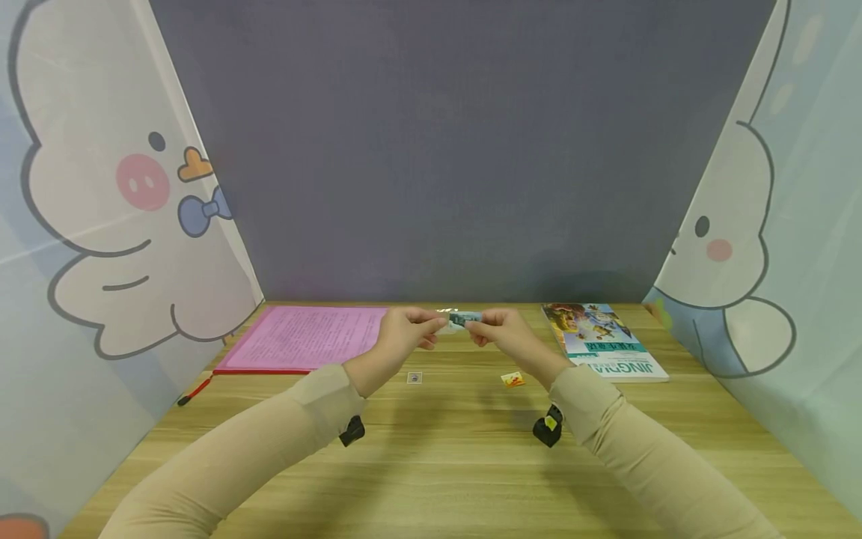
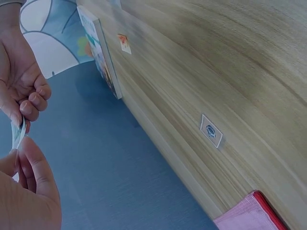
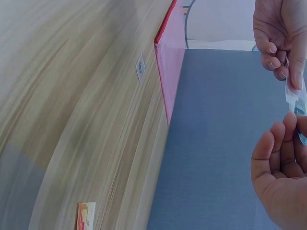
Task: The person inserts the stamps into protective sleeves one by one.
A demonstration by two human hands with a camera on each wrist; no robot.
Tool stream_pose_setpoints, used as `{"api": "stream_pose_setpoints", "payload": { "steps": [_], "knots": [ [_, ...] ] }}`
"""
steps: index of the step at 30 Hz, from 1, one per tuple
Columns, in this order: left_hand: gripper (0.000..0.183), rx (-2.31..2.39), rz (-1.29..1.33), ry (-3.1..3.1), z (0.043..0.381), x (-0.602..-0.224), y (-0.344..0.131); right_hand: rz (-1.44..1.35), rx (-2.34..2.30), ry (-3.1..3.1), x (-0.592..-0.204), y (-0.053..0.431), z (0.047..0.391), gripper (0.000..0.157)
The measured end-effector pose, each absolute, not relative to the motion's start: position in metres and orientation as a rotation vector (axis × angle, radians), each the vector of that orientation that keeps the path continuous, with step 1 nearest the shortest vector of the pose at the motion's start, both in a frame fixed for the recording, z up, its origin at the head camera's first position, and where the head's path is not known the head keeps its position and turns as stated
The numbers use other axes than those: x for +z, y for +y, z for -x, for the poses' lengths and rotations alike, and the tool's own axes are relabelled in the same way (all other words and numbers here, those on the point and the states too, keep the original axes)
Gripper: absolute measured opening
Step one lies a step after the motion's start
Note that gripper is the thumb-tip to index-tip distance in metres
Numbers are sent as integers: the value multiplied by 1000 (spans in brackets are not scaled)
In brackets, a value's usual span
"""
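Above the table, both hands hold a small dark teal stamp-like picture [image 1: 465, 320] with clear plastic [image 3: 290, 93] at its side. The left hand [image 1: 402, 333] pinches the clear plastic end between thumb and fingers. At the other end, the right hand [image 1: 506, 335] pinches the picture piece. Whether the plastic is a sleeve around the picture cannot be told. Below the hands, a small white-bordered stamp-like piece [image 1: 414, 378] with a bluish round design lies on the left, and an orange and yellow one [image 1: 512, 379] lies on the right.
A pink folder [image 1: 303, 338] with a red edge covers the table's back left. A colourful book [image 1: 606, 340] lies at the back right. A dark grey panel [image 1: 444, 150] rises behind the wooden table [image 1: 444, 479], with cartoon-printed cloth on both sides.
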State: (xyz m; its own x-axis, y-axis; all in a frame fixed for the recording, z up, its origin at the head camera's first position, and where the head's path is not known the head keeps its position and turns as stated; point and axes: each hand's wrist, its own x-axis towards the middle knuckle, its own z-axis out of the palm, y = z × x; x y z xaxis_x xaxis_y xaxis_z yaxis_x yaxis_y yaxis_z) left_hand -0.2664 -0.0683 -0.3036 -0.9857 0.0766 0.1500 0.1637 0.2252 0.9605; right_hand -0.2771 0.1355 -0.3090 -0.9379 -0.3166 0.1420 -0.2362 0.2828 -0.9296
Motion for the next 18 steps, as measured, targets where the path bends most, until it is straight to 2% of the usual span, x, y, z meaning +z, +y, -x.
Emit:
{"api": "stream_pose_setpoints", "payload": {
  "steps": [18],
  "knots": [
    [20, -1886, 240, -2433, 266, -307, -65, 512, -1708, 2440, -310, 135, 275, 25]
  ]
}}
